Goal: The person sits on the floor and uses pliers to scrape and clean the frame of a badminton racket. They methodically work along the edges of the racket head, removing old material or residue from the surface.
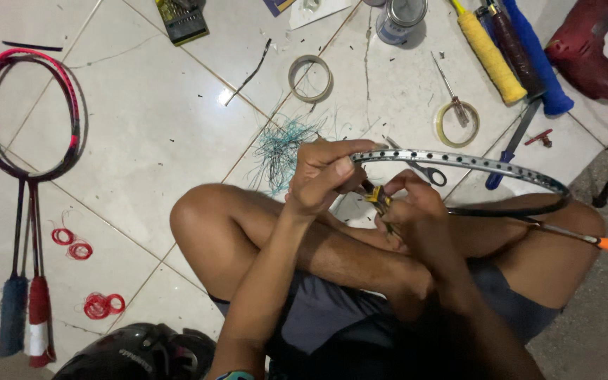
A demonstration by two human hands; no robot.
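I sit cross-legged on a tiled floor with an unstrung badminton racket frame (473, 163) lying across my knees, its orange shaft running off to the right. My left hand (321, 176) grips the near end of the silver-grey frame. My right hand (413, 204) holds a small yellow-handled tool (376, 198) against the frame just below my left thumb. The tool's tip is hidden between my fingers.
Two strung-less rackets (26, 141) lie at the left with red string coils (103, 305) near them. A tangle of teal string (281, 148), two tape rolls (310, 77), scissors (450, 95), a can (400, 17), racket handles (490, 56) and a red drill (585, 46) lie ahead. A dark helmet (138, 352) sits near my left elbow.
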